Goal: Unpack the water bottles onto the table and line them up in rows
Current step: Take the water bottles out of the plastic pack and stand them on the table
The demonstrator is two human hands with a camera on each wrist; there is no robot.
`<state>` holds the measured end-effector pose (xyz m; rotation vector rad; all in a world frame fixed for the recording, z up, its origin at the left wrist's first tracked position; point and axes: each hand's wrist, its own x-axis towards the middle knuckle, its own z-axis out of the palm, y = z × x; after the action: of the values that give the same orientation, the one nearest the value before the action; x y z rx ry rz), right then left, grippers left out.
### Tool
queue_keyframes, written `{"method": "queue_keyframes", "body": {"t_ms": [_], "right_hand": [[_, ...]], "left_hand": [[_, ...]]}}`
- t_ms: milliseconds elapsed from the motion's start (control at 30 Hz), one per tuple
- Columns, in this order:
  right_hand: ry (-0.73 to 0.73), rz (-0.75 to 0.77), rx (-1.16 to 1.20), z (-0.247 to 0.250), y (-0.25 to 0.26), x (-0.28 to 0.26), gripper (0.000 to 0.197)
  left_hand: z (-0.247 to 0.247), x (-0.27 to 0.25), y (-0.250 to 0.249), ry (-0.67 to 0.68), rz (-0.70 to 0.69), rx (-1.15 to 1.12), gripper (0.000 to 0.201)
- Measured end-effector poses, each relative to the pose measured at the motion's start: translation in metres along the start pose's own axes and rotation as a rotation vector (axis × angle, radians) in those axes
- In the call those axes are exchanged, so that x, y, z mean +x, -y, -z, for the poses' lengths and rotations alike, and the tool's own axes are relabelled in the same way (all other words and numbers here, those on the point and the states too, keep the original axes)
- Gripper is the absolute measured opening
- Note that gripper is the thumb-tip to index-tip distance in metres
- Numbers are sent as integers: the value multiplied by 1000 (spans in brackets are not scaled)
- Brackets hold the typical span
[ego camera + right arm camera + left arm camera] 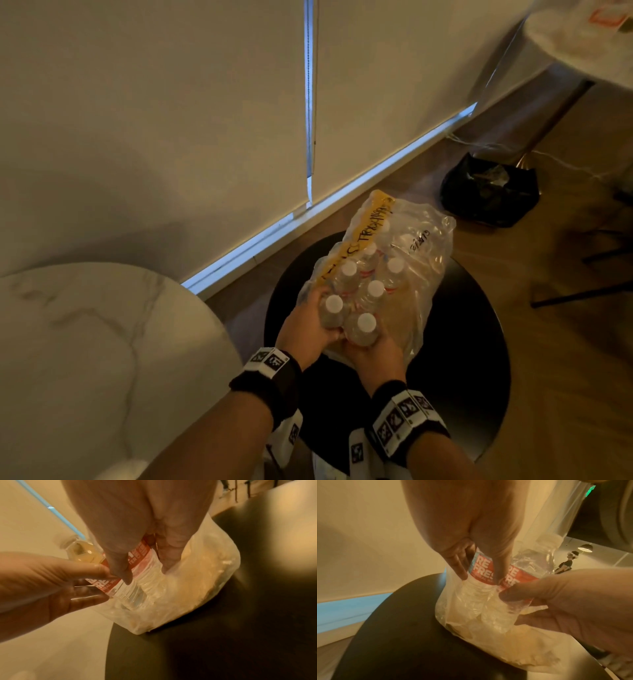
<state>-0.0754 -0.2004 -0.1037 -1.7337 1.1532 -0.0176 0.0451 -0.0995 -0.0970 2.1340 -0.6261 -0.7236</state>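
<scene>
Currently left hand [306, 325] and right hand [371, 349] each wrapped round a near bottle [363, 329] in torn pack [411, 260], frame center. Full, thin-walled, slick: grip mid-label, not cap.

Dim room — wood floor [565, 342], blinds [154, 120]

We see the pack of bottles [373, 274] on a round stool [462, 342], the table [85, 342] to its left, a wall [154, 120] behind, and a bag [489, 192] on the floor [565, 342] beyond, to the right.
</scene>
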Motion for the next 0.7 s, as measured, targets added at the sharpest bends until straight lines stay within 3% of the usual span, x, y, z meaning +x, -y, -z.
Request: {"method": "queue_keyframes", "body": {"t_ms": [67, 200, 333, 567, 700], "right_hand": [[-2, 126, -9, 8, 10, -23, 63], [62, 326, -16, 19, 42, -80, 48], [265, 409, -51, -12, 69, -153, 50], [631, 492, -178, -167, 90, -279, 49], [740, 483, -197, -257, 96, -328, 53]], "left_hand": [[17, -23, -8, 13, -81, -56, 78], [62, -87, -11, -49, -157, -164, 59], [117, -182, 8, -130, -106, -259, 54], [209, -361, 123, -494, 162, -239, 56], [243, -422, 181, -648, 298, -206, 55]]}}
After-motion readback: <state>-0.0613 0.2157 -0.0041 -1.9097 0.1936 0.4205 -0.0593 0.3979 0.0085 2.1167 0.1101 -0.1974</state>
